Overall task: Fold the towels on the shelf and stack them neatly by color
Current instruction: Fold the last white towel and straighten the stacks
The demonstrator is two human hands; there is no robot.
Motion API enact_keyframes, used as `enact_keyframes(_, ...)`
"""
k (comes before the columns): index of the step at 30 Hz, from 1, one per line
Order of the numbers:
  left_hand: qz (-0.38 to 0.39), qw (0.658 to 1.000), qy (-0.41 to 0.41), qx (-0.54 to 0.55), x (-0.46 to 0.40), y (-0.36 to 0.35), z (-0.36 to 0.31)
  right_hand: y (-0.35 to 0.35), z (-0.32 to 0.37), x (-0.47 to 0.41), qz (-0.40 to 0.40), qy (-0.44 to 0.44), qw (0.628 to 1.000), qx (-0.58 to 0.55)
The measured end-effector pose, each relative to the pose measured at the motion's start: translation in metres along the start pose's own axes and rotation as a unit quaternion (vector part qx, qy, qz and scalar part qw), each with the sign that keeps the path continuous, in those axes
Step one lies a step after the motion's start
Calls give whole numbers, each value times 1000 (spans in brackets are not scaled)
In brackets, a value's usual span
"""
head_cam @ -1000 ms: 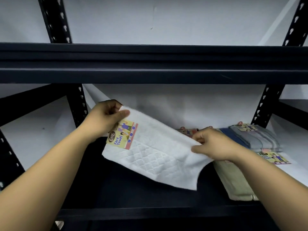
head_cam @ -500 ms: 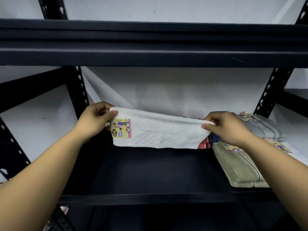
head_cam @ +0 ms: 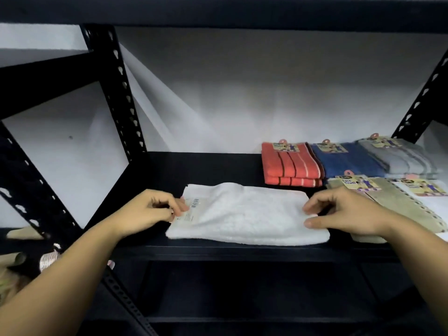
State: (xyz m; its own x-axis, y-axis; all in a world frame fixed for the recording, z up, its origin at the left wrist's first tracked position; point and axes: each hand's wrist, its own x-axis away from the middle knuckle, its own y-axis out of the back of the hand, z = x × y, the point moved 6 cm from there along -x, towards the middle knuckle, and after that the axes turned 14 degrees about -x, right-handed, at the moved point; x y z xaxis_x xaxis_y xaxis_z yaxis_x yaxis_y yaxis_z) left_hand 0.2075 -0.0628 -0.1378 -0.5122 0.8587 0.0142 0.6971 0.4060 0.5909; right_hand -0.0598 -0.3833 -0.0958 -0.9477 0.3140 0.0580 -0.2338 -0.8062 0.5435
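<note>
A folded white towel (head_cam: pixel 244 214) lies flat on the black shelf (head_cam: pixel 206 168), with its paper label turned barcode side up at the left end. My left hand (head_cam: pixel 148 209) pinches that left end by the label. At the towel's right end, my right hand (head_cam: pixel 344 212) pinches the edge, thumb resting on the cloth. Behind and to the right are folded stacks: red striped towels (head_cam: pixel 291 166), a blue towel (head_cam: pixel 346 161), grey towels (head_cam: pixel 402 158), a beige towel (head_cam: pixel 397 204) and another white towel (head_cam: pixel 434 204) at the far right.
The upper shelf beam (head_cam: pixel 218 10) hangs low overhead. A perforated black upright (head_cam: pixel 116 93) stands at the back left, and another (head_cam: pixel 421 93) at the back right. Cardboard rolls (head_cam: pixel 14 260) lie on a lower level at the left.
The white towel, held stretched in the air between both hands before, has been folded over and now lies flat on the shelf. Both hands came down with it. My view dropped lower.
</note>
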Motion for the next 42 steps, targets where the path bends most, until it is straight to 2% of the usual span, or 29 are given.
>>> enact_keyframes(3, -22, 997, 13, -74, -5, -3, -4, -10, 3, -12, -29, -20, 999, -12)
enact_keyframes(7, -137, 961, -39, -239, -27, -12, -29, -47, 14, -40, -102, -20, 992, 73)
enact_keyframes(9, -106, 949, -53, -291, -44, -37, -40, -83, 26, -55, -107, -9, 988, 110)
enact_keyframes(12, -12, 930, -7, -368, -62, -74, -36, -134, 32, -72, -83, -20, 983, 164)
enact_keyframes(15, 13, 892, 40, -450, -59, -83, -20, -149, 18, -72, -35, -50, 972, 227)
enact_keyframes(18, 9, 885, 79, -458, -50, -76, -12, -126, -1, -62, -20, -80, 969, 234)
enact_keyframes(23, 13, 883, 108, -457, -47, -75, -13, -76, -37, -52, -65, -145, 956, 247)
enact_keyframes(28, 4, 879, 121, -461, -44, -76, -13, -70, -37, -55, -75, -126, 959, 242)
enact_keyframes(35, -8, 890, 118, -441, -41, -73, -12, -58, -42, -50, -131, -102, 965, 200)
enact_keyframes(39, -95, 907, 112, -394, -50, -51, -13, -33, -42, -58, -247, -48, 949, 190)
enact_keyframes(42, -158, 892, 130, -403, -55, -27, -6, -20, -42, -65, -260, -65, 944, 195)
